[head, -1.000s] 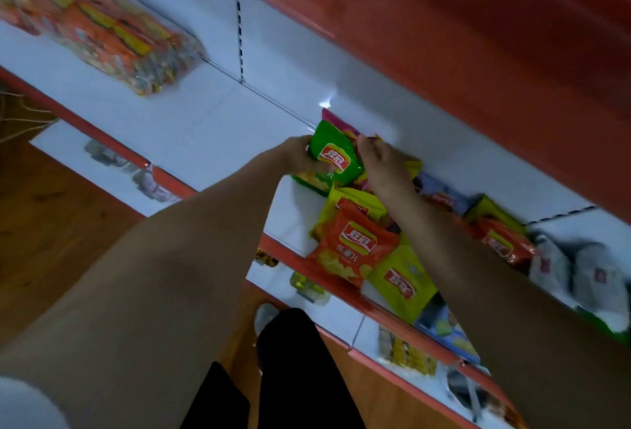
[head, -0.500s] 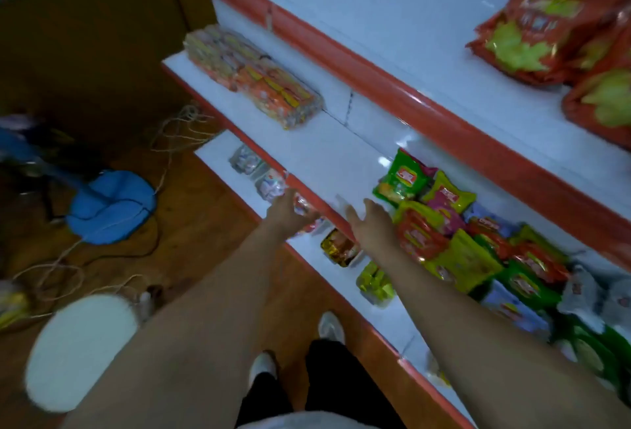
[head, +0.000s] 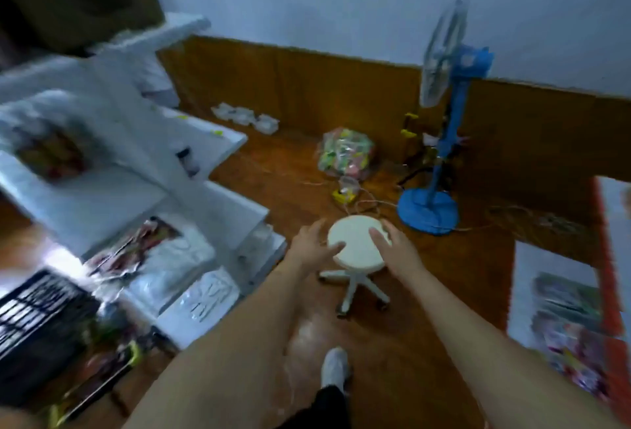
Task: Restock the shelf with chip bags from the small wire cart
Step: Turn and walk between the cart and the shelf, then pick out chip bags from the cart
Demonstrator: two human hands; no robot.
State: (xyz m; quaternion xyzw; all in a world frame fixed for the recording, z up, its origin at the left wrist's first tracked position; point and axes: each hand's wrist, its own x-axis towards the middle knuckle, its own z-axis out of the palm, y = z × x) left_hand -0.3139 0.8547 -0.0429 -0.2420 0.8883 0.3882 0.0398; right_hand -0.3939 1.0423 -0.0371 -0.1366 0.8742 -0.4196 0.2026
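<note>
both arms extend forward over the wooden floor (head: pixel 426 309). the left hand (head: pixel 312 247) and the right hand (head: pixel 397 251) are empty, fingers spread and relaxed, gripping nothing. in this view both hands overlap the round cream seat of a small wheeled stool (head: pixel 356 244), one at each side of the seat; contact with the seat cannot be confirmed.

the wire cart (head: pixel 37 312) is at the lower left edge of the view, seen as a dark grid, heavily blurred. colourful packets, likely chip bags (head: pixel 102 360), lie just below and beside it; blur prevents a count. the red-edged shelf (head: pixel 604 258) is at the far right edge, with blurred multicoloured packets on its white boards.

a white shelving unit (head: pixel 112 189) occupies the left side, holding clear-wrapped goods. a blue pedestal fan (head: pixel 440 141) stands near the wall, its base just beyond the stool. a clear bag of mixed-colour items (head: pixel 345 152) sits on the floor between the white unit and the fan. loose cords (head: pixel 512 220) run across the floor near the fan base. one white shoe (head: pixel 334 367) is visible at bottom centre.
</note>
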